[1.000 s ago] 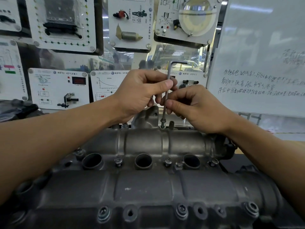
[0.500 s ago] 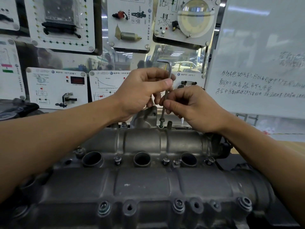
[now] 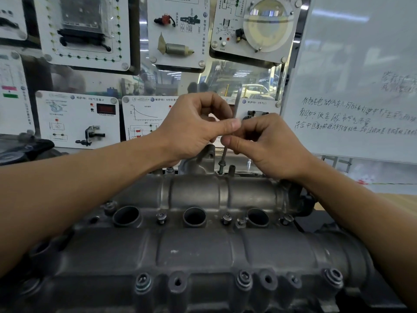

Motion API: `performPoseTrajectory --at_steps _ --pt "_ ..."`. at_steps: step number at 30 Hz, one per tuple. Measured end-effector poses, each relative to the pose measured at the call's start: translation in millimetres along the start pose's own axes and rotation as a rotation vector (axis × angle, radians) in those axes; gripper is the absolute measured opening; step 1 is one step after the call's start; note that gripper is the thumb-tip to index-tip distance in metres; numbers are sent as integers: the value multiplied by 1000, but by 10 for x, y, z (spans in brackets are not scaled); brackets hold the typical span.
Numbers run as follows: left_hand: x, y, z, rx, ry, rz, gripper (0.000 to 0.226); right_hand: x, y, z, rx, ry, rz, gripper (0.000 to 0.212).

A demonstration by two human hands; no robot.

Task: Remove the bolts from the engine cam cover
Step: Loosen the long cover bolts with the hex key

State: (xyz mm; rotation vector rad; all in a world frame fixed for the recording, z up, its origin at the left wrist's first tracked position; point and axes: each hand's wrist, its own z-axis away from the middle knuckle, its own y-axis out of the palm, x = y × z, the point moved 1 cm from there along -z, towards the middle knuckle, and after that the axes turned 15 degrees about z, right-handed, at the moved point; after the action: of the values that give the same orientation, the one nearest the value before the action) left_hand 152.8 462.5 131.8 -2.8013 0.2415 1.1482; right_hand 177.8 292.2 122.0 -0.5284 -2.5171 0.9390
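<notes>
above the far edge of the cam cover (image 3: 198,249) our two hands meet around one hex key (image 3: 237,102). our left hand (image 3: 194,127) is curled, its thumb and fingers pinching the key's upper shaft; our right hand (image 3: 268,143) pinches the same shaft just below, thumb tip pressed against it. the key stands nearly upright, tilted slightly, its top blurred above the left thumb. its lower end sits in one bolt (image 3: 221,164), which stands raised out of its hole on the cover's far rim. just right of that bolt stands one short dark stub (image 3: 231,170).

working outward, we count three round open wells (image 3: 194,216) in a row across the middle of the cover. between and beside them we see five small bolts (image 3: 161,216), some tilted. along the near edge we count three hex-socket bolts (image 3: 143,281) seated in their bosses, and among them several bosses whose holes look open; a fourth boss further right is too unclear to call.

behind the engine hang white teaching panels (image 3: 79,118); we count seven at least partly in view, one carrying a round glass lens. at right stands one whiteboard (image 3: 361,64) with handwritten lines. beyond the right forearm a strip of tan desk (image 3: 397,201) shows.
</notes>
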Motion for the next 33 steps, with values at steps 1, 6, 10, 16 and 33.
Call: performPoseTrajectory --at_steps 1,6,10,16,33 --pt "-11 3 1 7 -13 16 16 -1 0 4 19 -7 14 25" --pt "-38 -4 -16 81 -134 18 16 5 -2 13 107 -12 67 26" --pt "-64 -3 -24 67 -95 79 10 30 -5 20 108 -15 80 22" --pt "-55 30 -42 40 -14 41 29 49 -10 40 -26 -11 -14 11" --pt "-110 -4 -57 118 -199 118 18 44 8 42 27 -16 146 13"
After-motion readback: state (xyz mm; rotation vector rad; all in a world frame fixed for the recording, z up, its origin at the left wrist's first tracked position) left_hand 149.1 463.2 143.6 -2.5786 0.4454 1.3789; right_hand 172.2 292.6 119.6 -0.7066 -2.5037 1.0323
